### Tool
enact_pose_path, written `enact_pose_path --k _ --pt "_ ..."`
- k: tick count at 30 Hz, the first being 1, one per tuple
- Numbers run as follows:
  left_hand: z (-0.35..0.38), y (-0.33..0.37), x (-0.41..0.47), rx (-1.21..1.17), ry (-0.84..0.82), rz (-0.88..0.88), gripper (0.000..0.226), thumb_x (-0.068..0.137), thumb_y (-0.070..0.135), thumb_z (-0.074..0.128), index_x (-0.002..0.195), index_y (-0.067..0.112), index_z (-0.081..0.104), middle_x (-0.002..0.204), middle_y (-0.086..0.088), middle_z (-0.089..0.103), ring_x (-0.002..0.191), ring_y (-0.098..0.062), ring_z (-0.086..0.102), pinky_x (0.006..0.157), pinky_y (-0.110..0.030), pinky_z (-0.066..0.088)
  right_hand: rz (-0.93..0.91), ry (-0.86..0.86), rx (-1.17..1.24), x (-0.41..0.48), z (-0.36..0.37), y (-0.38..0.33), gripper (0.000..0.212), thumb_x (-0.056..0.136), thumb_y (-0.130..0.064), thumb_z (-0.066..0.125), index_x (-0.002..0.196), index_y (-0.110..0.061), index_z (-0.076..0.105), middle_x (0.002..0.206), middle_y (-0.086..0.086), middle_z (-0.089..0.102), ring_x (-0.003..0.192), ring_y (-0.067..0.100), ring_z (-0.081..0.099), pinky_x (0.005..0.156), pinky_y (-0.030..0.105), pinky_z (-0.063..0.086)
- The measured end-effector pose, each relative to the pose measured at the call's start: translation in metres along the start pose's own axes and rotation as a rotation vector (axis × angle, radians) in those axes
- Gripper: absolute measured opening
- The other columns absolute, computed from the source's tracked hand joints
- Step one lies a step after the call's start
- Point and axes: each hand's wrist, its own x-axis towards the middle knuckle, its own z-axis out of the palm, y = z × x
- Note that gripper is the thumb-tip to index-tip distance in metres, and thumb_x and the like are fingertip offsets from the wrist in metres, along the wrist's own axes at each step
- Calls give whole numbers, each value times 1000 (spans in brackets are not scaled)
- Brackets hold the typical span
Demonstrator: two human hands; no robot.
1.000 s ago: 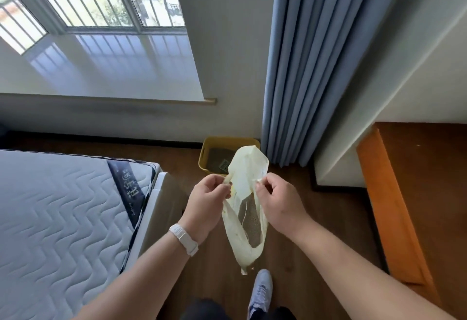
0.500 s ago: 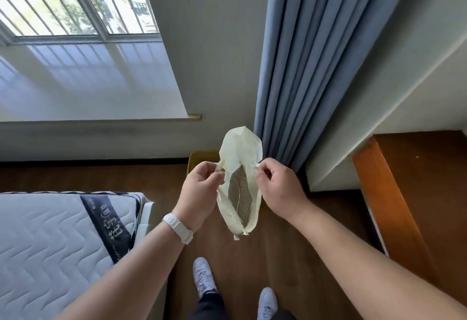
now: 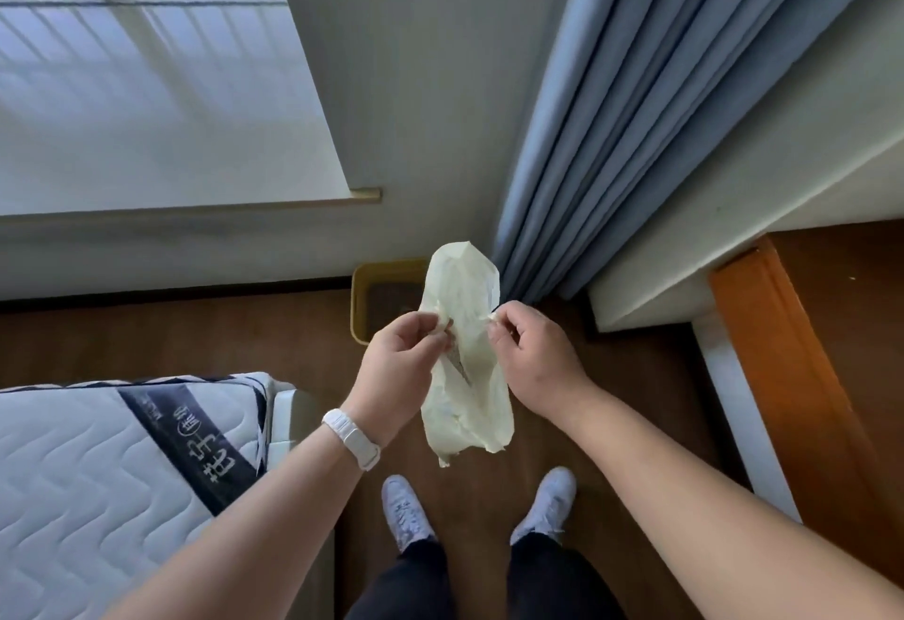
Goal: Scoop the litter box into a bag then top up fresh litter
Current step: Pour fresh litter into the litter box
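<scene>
The left hand [image 3: 396, 365] and right hand [image 3: 535, 365] each pinch the mouth of the pale bag [image 3: 464, 409], holding it above the floor [image 3: 195, 340] near the yellow litter box [image 3: 359, 306]. Something dark shows inside it; topping up looks undone.

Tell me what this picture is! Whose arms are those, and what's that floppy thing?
There is no machine here, just a person. A camera worn on their head looks down, so you see their own arms and white shoes. The left hand, with the white watch, and the right hand hold a pale yellow bag in the air; the fingers pinch its edges. Something dark and grainy shows inside. Behind it, a yellow litter box sits on the wooden floor by the blue curtain. A mattress lies at the left.
</scene>
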Motion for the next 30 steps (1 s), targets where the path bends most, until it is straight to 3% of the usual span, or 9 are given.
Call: enact_pose_path --k 2,7,14,17,24,28,30 --pt "2 -13 9 -17 -6 -35 18 95 10 59 107 17 71 98 -1 73 89 -6 69 69 -14 49 -11 -61 -17 7 11 13 24 97 -21 50 79 -5 51 76 4 53 69 17 47 61 32 39" --pt "8 -51 40 -31 81 -85 28 93 7 59 88 31 73 95 -3 75 96 -17 69 83 -30 54 -37 -189 -23 37 42 54 24 98 -20 47 79 -5 49 77 3 50 71 20 47 62 34 39" --pt "13 -128 91 -4 249 -140 22 92 5 60 85 23 70 92 -5 73 87 -14 68 67 -15 51 -135 -317 -5 76 106 123 24 98 -19 46 78 -7 46 77 -1 45 68 16 41 58 25 31" --pt "21 -172 123 58 255 -143 15 91 7 60 87 15 72 90 -7 74 84 -15 68 66 -14 52 -140 -324 -11 94 134 168 24 98 -20 46 76 -10 43 76 -2 43 67 14 39 57 21 30" --pt "50 -275 208 112 203 -112 13 91 12 61 92 15 74 90 -1 73 82 -13 66 68 -20 52 -169 -263 11 137 201 290 22 97 -17 49 79 -4 51 77 2 50 71 13 44 60 18 33" --pt "59 -331 250 118 183 0 15 92 14 61 87 19 75 85 -2 74 88 -24 69 83 -42 58 -230 -199 88 162 239 344 19 97 -17 51 82 -6 56 76 3 53 70 13 47 61 20 37" --pt "65 -351 269 90 163 86 14 93 15 62 88 19 74 85 -3 74 89 -25 69 86 -45 57 -262 -160 144 174 253 362 19 97 -19 51 84 -7 57 74 3 55 69 16 49 61 23 39"
